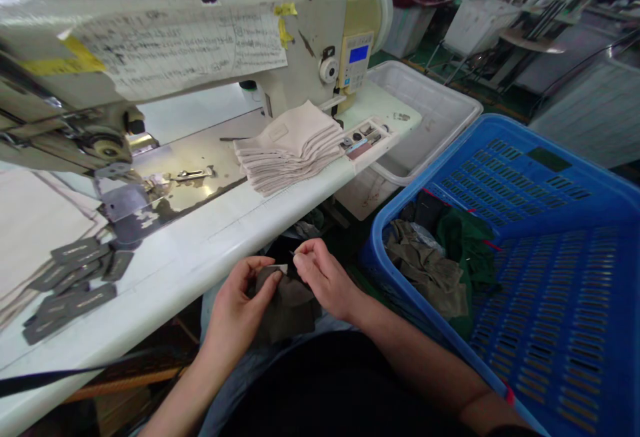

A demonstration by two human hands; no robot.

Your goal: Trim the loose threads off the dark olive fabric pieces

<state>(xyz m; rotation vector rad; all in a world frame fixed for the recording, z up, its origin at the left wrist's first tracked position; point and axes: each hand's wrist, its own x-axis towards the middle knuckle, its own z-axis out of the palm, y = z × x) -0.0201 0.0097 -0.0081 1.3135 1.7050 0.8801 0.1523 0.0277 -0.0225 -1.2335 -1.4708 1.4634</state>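
Observation:
Over my lap, in front of the table edge, my left hand (245, 294) pinches a dark grey-brown piece of fabric (287, 300) between thumb and fingers. A small pale strip (279, 268) shows along its upper edge. Just right of it, my right hand (325, 277) is closed in a pinch, with a small dark tip poking out that is too small to name. Above both hands stands the sewing machine (320, 30). A folded stack of beige fabric pieces (295, 147) lies on its table.
Several dark grey label-like tabs (75, 277) and beige fabric (40, 230) lie at left on the white table (200, 244). A small tool tray (367, 137) sits near the right end. The blue basket (545, 277) at right holds crumpled cloth; a white bin (425, 117) stands behind.

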